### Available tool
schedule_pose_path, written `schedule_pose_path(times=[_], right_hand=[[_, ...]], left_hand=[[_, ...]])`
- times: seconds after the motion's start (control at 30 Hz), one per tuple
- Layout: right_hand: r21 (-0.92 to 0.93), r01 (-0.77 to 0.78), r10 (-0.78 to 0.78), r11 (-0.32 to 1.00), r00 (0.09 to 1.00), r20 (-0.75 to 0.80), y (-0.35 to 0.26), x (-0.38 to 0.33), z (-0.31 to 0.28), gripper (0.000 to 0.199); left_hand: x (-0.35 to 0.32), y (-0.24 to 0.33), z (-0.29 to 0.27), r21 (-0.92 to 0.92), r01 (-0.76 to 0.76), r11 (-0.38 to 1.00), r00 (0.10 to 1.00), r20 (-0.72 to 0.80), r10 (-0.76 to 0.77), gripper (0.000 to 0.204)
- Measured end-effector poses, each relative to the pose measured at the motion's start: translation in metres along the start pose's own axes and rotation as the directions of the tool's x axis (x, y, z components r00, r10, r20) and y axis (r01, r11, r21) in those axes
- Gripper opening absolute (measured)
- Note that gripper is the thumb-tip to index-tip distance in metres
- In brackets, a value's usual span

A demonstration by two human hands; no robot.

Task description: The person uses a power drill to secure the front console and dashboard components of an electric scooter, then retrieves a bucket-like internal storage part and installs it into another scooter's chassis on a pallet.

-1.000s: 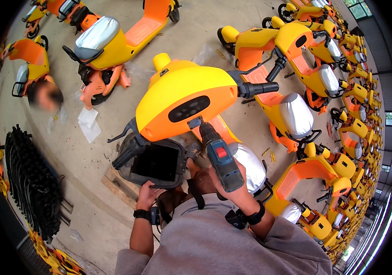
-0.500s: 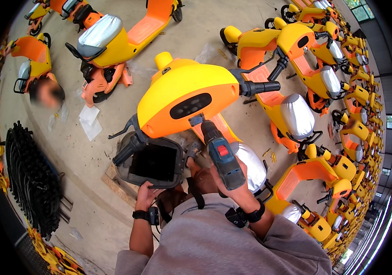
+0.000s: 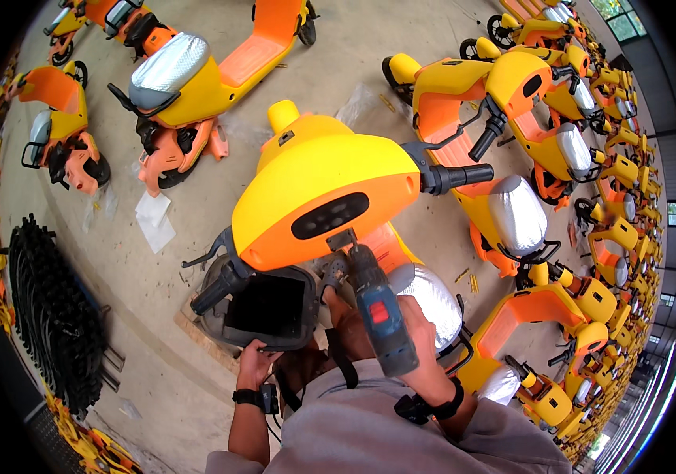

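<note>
In my right hand [image 3: 421, 340] is a blue cordless drill [image 3: 377, 304] with a red patch, my fingers wrapped round its handle. Its nose points away from me, up to a small metal bracket [image 3: 342, 239] under the dark oval lamp panel [image 3: 330, 216] of a yellow and orange scooter [image 3: 314, 178]. Whether the bit touches the bracket I cannot tell. Lower left, my left hand [image 3: 256, 363] grips the near rim of a dark grey bin [image 3: 306, 336] with a black inside. That bin sits below the left handlebar grip [image 3: 223, 286].
Yellow and orange scooters [image 3: 464, 158] crowd the right side. A partly stripped scooter [image 3: 176, 154] stands at the far left. A stack of black parts [image 3: 49, 308] fills the left. White paper [image 3: 154, 221] and clear plastic film [image 3: 361, 103] lie on the floor.
The scooter's front, the bracket and the drill have come nearer to me, lower in the picture. The drill's body points more straight ahead. My left hand, still on the bin, also sits lower.
</note>
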State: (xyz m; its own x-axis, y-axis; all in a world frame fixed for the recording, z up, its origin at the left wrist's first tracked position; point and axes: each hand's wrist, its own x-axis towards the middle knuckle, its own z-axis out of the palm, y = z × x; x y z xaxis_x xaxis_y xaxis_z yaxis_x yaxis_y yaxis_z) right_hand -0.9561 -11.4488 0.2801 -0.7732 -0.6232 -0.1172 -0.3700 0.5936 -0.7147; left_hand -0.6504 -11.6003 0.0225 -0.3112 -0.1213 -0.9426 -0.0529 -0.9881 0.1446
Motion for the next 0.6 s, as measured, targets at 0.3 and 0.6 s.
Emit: schedule_pose_path(times=[0.3, 0.6], right_hand=[[-0.061, 0.006, 0.003, 0.998, 0.989, 0.149, 0.018, 0.003, -0.003, 0.024], [-0.116, -0.021, 0.041, 0.993, 0.984, 0.172, 0.024, 0.009, -0.006, 0.033]], left_hand=[[0.004, -0.015, 0.007, 0.065, 0.017, 0.998, 0.997, -0.082, -0.012, 0.024], [0.020, -0.034, -0.003, 0.025, 0.040, 0.999, 0.988, -0.148, -0.036, 0.038]])
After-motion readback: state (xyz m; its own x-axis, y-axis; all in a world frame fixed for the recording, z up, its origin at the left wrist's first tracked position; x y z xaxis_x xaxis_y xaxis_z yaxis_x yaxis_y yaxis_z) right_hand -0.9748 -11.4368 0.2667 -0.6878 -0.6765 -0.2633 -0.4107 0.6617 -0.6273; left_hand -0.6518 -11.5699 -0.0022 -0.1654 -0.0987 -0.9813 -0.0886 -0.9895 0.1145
